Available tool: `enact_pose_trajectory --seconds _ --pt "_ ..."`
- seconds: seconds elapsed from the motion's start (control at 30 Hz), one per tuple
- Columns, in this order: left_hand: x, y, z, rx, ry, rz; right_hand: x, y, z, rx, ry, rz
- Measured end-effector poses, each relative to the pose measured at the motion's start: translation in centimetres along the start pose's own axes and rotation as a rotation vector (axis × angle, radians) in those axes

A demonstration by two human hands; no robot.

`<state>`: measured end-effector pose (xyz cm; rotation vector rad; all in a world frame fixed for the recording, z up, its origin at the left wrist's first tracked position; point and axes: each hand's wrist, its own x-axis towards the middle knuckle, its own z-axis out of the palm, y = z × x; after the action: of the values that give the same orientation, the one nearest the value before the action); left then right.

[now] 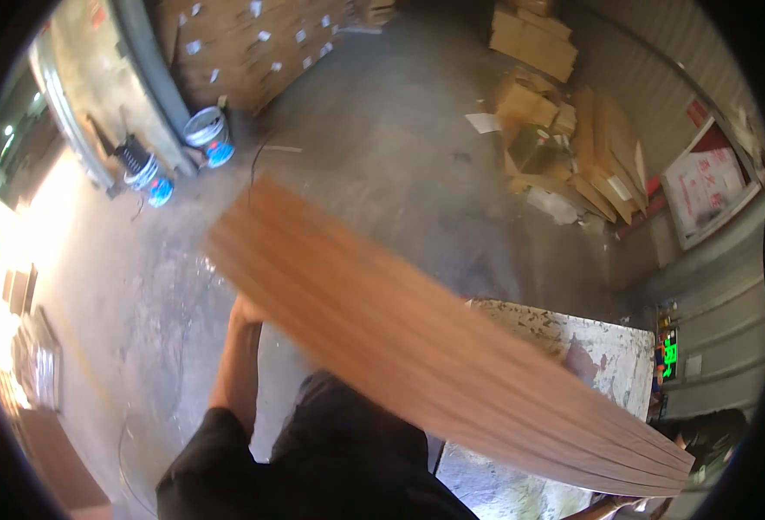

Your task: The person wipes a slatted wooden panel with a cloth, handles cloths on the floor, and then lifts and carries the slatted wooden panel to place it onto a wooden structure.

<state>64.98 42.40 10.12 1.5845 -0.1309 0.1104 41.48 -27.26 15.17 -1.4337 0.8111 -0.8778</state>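
Note:
A long wood-grain board [382, 321] stretches across the view from upper left to lower right, tilted and raised off the floor. My left hand [246, 309] grips its near edge close to the left end, with the fingers mostly hidden beneath. At the lower right my right hand [623, 501] holds the underside edge near the other end; only a small part of it shows. Below the board's right half stands a worn table [612, 342] with a white, peeling top, partly covered by the board.
A person in dark clothing [713, 440] is at the far right, by the board's end. Flattened cardboard [603, 152] and boxes lie at the back right. Two buckets [205, 128] stand by the pillar at the left. Boards [58, 459] lean at the lower left.

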Motion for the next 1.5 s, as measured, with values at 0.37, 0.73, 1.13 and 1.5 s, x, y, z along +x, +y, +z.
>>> enact_pose_trajectory --seconds 0.37,0.73,1.13,1.5 --pt "2.5 8.1 6.2 -0.144 -0.152 0.098 4.7 2.4 23.6 -0.027 -0.674 0.129" --pt "2.1 4.1 -1.9 -0.06 -0.104 -0.561 -3.2 0.9 44.7 -0.058 -1.212 0.202" --pt "-8.6 -0.3 -24.4 -0.236 0.257 -0.655 -32.2 -2.4 71.1 -0.169 -1.742 0.229" --pt "-21.7 10.5 -44.8 -0.102 0.851 -0.546 -61.5 -8.0 88.2 -0.216 -2.144 0.182"
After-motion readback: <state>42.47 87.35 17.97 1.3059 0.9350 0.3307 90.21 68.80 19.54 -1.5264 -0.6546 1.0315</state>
